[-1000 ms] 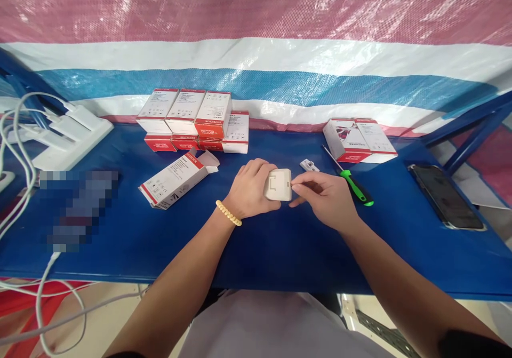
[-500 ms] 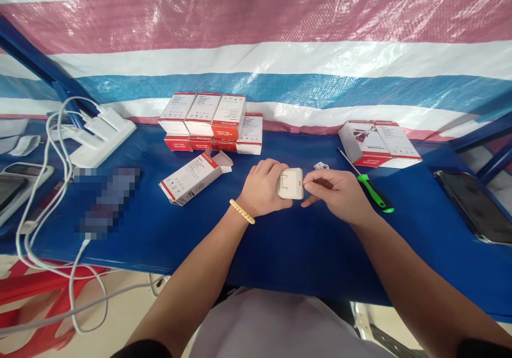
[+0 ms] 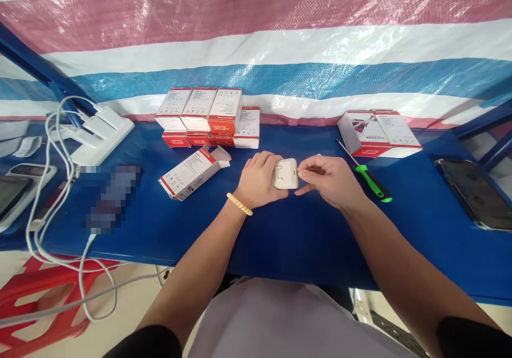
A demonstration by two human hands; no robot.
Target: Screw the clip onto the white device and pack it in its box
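Observation:
My left hand (image 3: 260,181) is wrapped round a small white plastic housing (image 3: 287,174), its face with a raised bracket shape turned up. At the housing's right end, near a small slot, my right hand (image 3: 326,179) has thumb and forefinger pinched together. Whatever they pinch is too small to make out. An opened white and red detector box (image 3: 192,172) lies tilted to the left of my hands, flap up. Right of my right hand lies a screwdriver (image 3: 372,182) with a green and black handle. A small pale item behind my right hand is mostly covered.
Several white and red boxes (image 3: 200,107) are stacked at the back, and more boxes (image 3: 380,133) stand at the back right. A phone (image 3: 476,192) lies at the right. At the left are a white power strip (image 3: 102,136), loose white cables (image 3: 36,192) and a blurred-out device (image 3: 114,198).
The view has shifted slightly. Both hands keep the same hold on the housing, with the right fingertips still at its right end.

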